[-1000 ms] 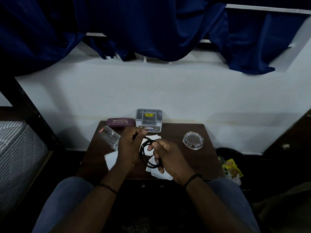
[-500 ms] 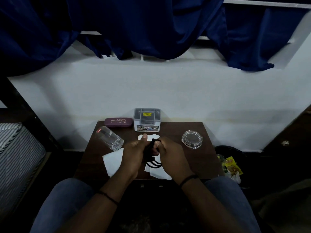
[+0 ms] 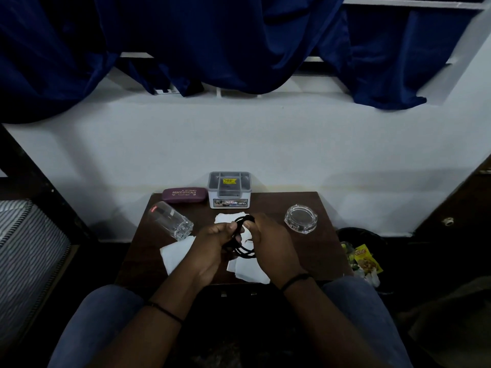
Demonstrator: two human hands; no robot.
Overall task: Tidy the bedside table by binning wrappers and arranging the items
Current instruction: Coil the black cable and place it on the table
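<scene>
Two hands work the black cable (image 3: 243,244) above the counter (image 3: 305,251); since a second ago its wide loops have tightened into a bundle; left hand (image 3: 212,244) and right hand (image 3: 268,241) fingers pinch it; coiling appears nearly complete.

Dark brown wood worktop (image 3: 265,201), set vs white wall. On it: maroon specs case (image 3: 185,194) at back-left edge, grey box (image 3: 230,189) w/ car label just right of it, both at the rear. Clear glass (image 3: 172,220) lying on its side, left part. Glass ashtray (image 3: 301,218) upright, right part, well apart from the rest. White paper sheets (image 3: 176,252) in middle & front, partly hidden. One sheet touches the glass base.
</scene>
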